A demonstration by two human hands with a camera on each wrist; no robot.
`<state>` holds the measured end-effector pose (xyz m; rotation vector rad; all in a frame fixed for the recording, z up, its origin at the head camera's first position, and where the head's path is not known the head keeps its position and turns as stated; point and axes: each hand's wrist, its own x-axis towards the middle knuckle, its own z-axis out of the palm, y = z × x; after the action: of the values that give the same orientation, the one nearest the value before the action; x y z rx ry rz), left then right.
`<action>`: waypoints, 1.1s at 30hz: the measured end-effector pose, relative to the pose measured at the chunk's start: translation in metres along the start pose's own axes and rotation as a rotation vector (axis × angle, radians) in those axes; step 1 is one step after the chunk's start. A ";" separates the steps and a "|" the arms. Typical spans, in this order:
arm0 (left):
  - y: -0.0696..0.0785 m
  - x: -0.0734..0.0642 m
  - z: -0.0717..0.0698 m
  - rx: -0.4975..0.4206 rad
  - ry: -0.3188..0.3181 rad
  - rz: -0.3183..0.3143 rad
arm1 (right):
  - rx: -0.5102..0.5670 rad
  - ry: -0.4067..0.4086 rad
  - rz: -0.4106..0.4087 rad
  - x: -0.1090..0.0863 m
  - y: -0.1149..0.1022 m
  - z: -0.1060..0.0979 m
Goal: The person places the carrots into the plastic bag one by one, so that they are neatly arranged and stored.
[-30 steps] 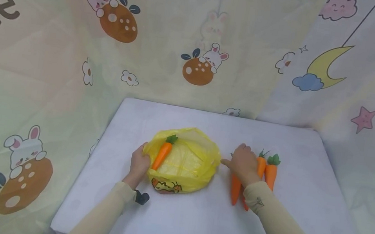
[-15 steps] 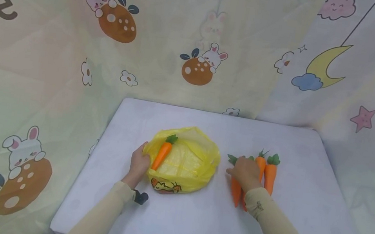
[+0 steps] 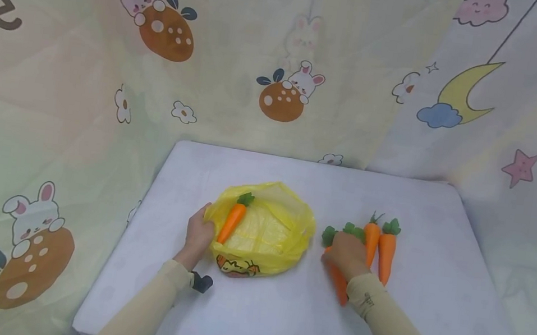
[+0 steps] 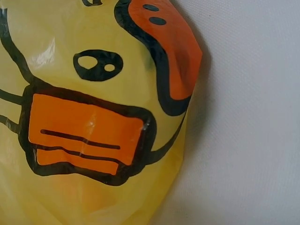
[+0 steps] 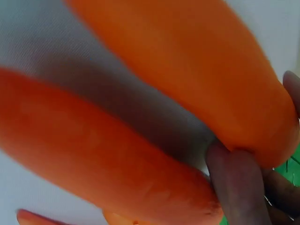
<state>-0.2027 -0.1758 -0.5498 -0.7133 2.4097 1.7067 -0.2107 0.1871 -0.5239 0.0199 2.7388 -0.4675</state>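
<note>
My left hand (image 3: 198, 235) holds the left rim of a yellow plastic bag (image 3: 285, 235) lying with its mouth open. Inside the bag, at its left side, lies one orange carrot (image 3: 232, 224) with a green top. The left wrist view shows only the bag's printed cartoon face (image 4: 93, 79), not the hand. On the right, my right hand (image 3: 348, 254) pinches a carrot (image 5: 197, 61) near its leafy end, a finger on either side. Another carrot (image 5: 93, 145) lies alongside, close to a finger; in the head view the hand partly covers both.
Two more carrots, one slim (image 3: 371, 240) and one thicker (image 3: 386, 254), lie just right of the right hand. A white-covered table (image 3: 268, 326) carries everything. Patterned cloth (image 3: 230, 72) hangs behind and at the sides. A small black object (image 3: 202, 282) sits at the left wrist.
My right hand has come down and nearer over the carrots, and its fingers have closed on one. That carrot's tip has shifted nearer and slightly right. The left hand and bag have hardly moved.
</note>
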 end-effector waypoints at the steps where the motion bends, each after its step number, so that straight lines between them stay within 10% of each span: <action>1: 0.000 0.000 0.000 -0.003 0.000 0.003 | 0.009 -0.005 0.000 0.000 0.000 0.000; 12: 0.000 -0.002 0.000 -0.057 -0.011 0.041 | 0.268 -0.170 0.061 -0.006 0.007 -0.005; 22: 0.001 -0.003 -0.001 -0.064 0.005 0.025 | 0.547 -0.407 -0.049 -0.020 0.020 -0.040; 33: 0.001 -0.003 0.000 -0.076 0.006 0.011 | 0.665 -0.621 -0.266 -0.022 -0.034 -0.054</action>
<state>-0.2008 -0.1747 -0.5475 -0.7169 2.3677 1.8112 -0.2115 0.1734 -0.4579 -0.2743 1.8906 -1.2066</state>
